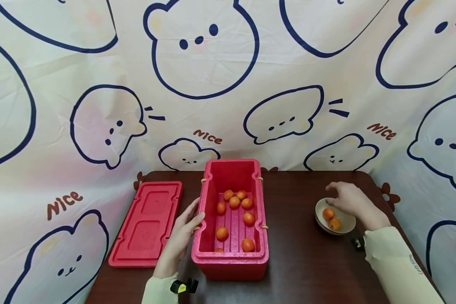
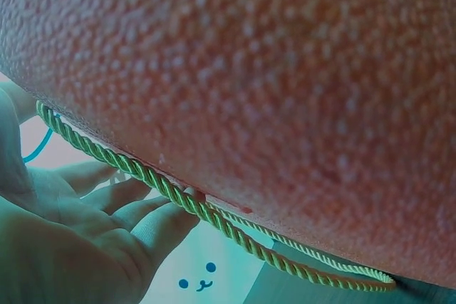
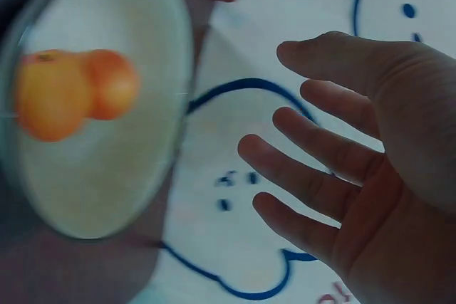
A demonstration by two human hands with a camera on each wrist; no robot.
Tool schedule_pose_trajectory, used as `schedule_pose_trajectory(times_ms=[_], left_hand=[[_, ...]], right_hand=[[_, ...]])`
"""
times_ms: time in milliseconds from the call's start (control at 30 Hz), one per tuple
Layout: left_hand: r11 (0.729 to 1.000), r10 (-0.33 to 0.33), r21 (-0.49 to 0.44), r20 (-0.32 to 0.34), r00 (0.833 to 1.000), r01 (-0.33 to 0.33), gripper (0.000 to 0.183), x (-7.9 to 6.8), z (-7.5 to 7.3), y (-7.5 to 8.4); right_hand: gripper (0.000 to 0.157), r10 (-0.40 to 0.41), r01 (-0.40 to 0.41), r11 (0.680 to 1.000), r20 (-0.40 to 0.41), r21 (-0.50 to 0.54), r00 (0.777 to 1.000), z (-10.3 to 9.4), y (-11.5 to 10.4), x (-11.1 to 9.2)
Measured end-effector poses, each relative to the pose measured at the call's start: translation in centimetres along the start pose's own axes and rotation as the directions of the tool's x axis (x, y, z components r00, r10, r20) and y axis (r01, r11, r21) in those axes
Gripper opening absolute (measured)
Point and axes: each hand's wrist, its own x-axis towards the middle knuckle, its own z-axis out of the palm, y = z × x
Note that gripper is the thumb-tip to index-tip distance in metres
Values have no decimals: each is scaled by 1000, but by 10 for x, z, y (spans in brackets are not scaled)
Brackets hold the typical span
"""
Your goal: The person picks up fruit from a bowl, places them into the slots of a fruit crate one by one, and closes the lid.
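In the head view a deep pink foam box (image 1: 233,259) stands mid-table with several small round orange fruits (image 1: 234,202) spread over its ribbed floor. My left hand (image 1: 180,236) rests against the box's left side, thumb near the rim. The left wrist view shows its fingers nearly straight beside a twisted yellow-green cord (image 2: 164,183) on the box wall. To the right, a cream bowl (image 1: 348,223) holds two orange fruits (image 3: 57,96). Over the bowl's far right edge hovers my right hand (image 1: 351,200), fingers loosely spread and holding nothing in the right wrist view (image 3: 356,140).
A pink foam lid (image 1: 148,228) with two recessed panels lies left of the box. Everything stands on a dark brown table (image 1: 289,249). Behind and at both sides hangs a pale cloth (image 1: 228,109) printed with cartoon bears.
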Motion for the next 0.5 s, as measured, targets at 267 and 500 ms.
schedule_pose_trajectory(times_ms=[267, 500], left_hand=[[1000, 16, -22, 9, 1000, -16, 65, 0, 0, -1], [1000, 5, -16, 1, 1000, -5, 66, 0, -1, 0]], right_hand=[[40, -1, 0, 1000, 72, 15, 997, 36, 15, -7], [45, 16, -20, 999, 90, 47, 996, 54, 18, -9]])
